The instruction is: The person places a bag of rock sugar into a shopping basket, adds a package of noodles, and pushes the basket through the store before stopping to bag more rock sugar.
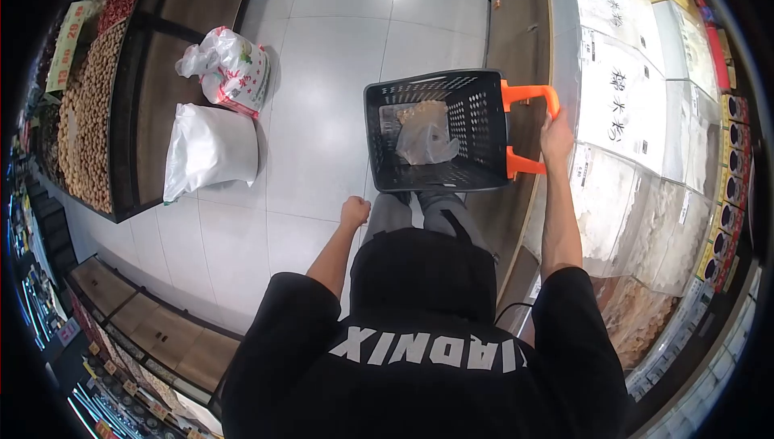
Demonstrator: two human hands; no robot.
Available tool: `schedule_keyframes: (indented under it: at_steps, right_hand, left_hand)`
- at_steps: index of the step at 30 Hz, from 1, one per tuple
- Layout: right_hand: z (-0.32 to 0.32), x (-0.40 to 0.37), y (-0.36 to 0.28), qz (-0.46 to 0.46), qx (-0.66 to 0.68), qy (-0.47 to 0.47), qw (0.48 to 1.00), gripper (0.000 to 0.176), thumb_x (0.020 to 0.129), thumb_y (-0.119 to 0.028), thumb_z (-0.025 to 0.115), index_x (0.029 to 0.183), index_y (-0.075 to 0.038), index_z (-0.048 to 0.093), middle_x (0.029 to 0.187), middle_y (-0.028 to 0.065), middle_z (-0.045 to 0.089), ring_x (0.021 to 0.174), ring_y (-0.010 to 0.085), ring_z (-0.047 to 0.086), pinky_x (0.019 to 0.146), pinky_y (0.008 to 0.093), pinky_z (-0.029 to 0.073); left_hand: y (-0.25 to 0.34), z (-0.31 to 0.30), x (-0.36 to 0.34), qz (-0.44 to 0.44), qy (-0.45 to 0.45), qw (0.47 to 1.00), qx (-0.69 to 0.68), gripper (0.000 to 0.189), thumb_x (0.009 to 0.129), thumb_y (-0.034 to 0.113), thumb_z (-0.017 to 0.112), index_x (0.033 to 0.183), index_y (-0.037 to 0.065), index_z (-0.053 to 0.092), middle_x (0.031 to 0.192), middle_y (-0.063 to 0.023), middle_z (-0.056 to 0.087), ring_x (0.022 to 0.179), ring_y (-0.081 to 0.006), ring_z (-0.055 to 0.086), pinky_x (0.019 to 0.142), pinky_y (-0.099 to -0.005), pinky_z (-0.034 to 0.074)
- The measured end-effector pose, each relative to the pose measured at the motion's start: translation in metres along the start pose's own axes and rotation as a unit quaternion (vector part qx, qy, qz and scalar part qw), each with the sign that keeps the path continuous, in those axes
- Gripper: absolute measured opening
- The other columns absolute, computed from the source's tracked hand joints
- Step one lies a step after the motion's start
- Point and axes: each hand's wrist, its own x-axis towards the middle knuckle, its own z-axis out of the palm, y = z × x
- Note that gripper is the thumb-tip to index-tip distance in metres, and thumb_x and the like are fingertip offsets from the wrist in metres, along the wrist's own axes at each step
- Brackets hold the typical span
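My right hand [556, 139] is wrapped round the orange handle [551, 96] of a black shopping basket [500, 128]. The basket hangs in front of my legs, its mouth facing me. Inside lies a clear plastic bag [429, 139] with light brown contents I cannot make out. My left hand [355, 212] hangs by my left leg, its fingers curled closed, with nothing visible in them.
On the right, clear-covered bins [625, 108] hold white powders. A nut bin [85, 120] stands on the left. A white sack [211, 151] and a printed plastic bag [238, 68] rest on the tiled floor [310, 116] beside it.
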Motion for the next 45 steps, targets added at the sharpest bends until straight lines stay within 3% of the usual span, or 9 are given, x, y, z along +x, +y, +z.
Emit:
schedule_keyframes:
  at_steps: [8, 14, 20, 22, 28, 32, 35, 37, 45]
  right_hand:
    - [-0.009, -0.065, -0.016, 0.092, -0.012, -0.055, 0.994, 0.037, 0.102, -0.035, 0.050, 0.118, -0.001, 0.048, 0.086, 0.0291, 0.068, 0.079, 0.0482, 0.066, 0.072, 0.0573, 0.052]
    - [0.000, -0.116, -0.028, 0.142, 0.043, -0.033, 0.988, 0.035, 0.103, -0.034, 0.048, 0.112, 0.000, 0.049, 0.087, 0.0311, 0.067, 0.083, 0.0508, 0.065, 0.075, 0.0586, 0.050]
    - [0.012, -0.165, -0.050, 0.210, 0.178, -0.015, 0.961, 0.034, 0.103, -0.032, 0.047, 0.107, 0.002, 0.048, 0.090, 0.0309, 0.066, 0.087, 0.0521, 0.063, 0.076, 0.0578, 0.048]
    - [0.021, -0.180, -0.058, 0.225, 0.184, -0.021, 0.957, 0.034, 0.103, -0.031, 0.046, 0.107, 0.002, 0.048, 0.095, 0.0312, 0.066, 0.088, 0.0517, 0.063, 0.077, 0.0564, 0.048]
    - [0.033, -0.203, -0.086, 0.420, 0.511, -0.067, 0.747, 0.032, 0.102, -0.027, 0.051, 0.110, 0.004, 0.047, 0.092, 0.0157, 0.061, 0.081, 0.0275, 0.065, 0.073, 0.0383, 0.052]
    - [0.025, -0.219, -0.105, 0.410, 0.519, -0.118, 0.741, 0.036, 0.100, -0.025, 0.056, 0.115, 0.006, 0.046, 0.103, 0.0159, 0.060, 0.098, 0.0286, 0.062, 0.086, 0.0403, 0.049]
    - [0.022, -0.223, -0.114, 0.355, 0.412, -0.048, 0.838, 0.047, 0.096, -0.024, 0.061, 0.124, 0.009, 0.044, 0.116, 0.0207, 0.057, 0.116, 0.0306, 0.055, 0.101, 0.0450, 0.042]
    - [-0.002, -0.215, -0.124, 0.065, 0.182, 0.097, 0.976, 0.053, 0.090, -0.024, 0.066, 0.130, 0.006, 0.045, 0.127, 0.0224, 0.053, 0.125, 0.0327, 0.047, 0.108, 0.0465, 0.034]
    - [-0.025, -0.190, -0.133, -0.217, 0.095, -0.165, 0.957, 0.031, 0.089, -0.032, 0.067, 0.088, -0.001, 0.068, 0.094, 0.0147, 0.068, 0.099, 0.0314, 0.061, 0.096, 0.0469, 0.041]
  left_hand:
    - [0.048, 0.026, 0.004, 0.133, 0.014, 0.989, 0.064, 0.029, 0.083, 0.027, 0.061, 0.081, 0.002, 0.074, 0.081, -0.0217, 0.072, 0.083, -0.0380, 0.071, 0.079, -0.0463, 0.055]
    - [0.122, 0.046, -0.016, 0.228, -0.069, 0.970, 0.040, 0.029, 0.088, 0.030, 0.063, 0.085, 0.003, 0.073, 0.075, -0.0126, 0.073, 0.062, -0.0290, 0.070, 0.068, -0.0392, 0.056]
    - [0.200, 0.057, -0.077, 0.242, -0.196, 0.950, 0.024, 0.027, 0.083, 0.029, 0.068, 0.097, 0.006, 0.069, 0.088, -0.0132, 0.074, 0.084, -0.0301, 0.071, 0.079, -0.0412, 0.054]
    - [0.213, 0.059, -0.094, 0.353, -0.171, 0.914, 0.104, 0.038, 0.080, 0.029, 0.070, 0.110, 0.007, 0.064, 0.107, -0.0157, 0.071, 0.098, -0.0299, 0.069, 0.086, -0.0409, 0.053]
    - [0.198, 0.063, -0.121, 0.426, -0.248, 0.861, 0.124, 0.077, 0.077, 0.034, 0.075, 0.138, 0.003, 0.040, 0.108, -0.0262, 0.065, 0.101, -0.0424, 0.065, 0.088, -0.0478, 0.050]
    - [0.185, 0.047, -0.120, 0.406, -0.225, 0.881, 0.092, 0.071, 0.077, 0.035, 0.075, 0.131, 0.002, 0.044, 0.094, -0.0243, 0.068, 0.092, -0.0444, 0.066, 0.081, -0.0515, 0.050]
    - [0.182, 0.031, -0.122, 0.391, -0.220, 0.886, 0.116, 0.066, 0.078, 0.033, 0.075, 0.129, 0.003, 0.046, 0.095, -0.0238, 0.068, 0.093, -0.0442, 0.066, 0.082, -0.0511, 0.050]
    - [0.170, 0.024, -0.117, 0.415, -0.183, 0.882, 0.126, 0.059, 0.080, 0.030, 0.074, 0.126, 0.003, 0.048, 0.094, -0.0232, 0.068, 0.094, -0.0434, 0.065, 0.084, -0.0505, 0.049]
    - [0.154, -0.028, -0.118, 0.402, -0.154, 0.891, 0.146, 0.047, 0.084, 0.031, 0.071, 0.117, 0.003, 0.054, 0.095, -0.0225, 0.067, 0.096, -0.0407, 0.065, 0.085, -0.0493, 0.049]
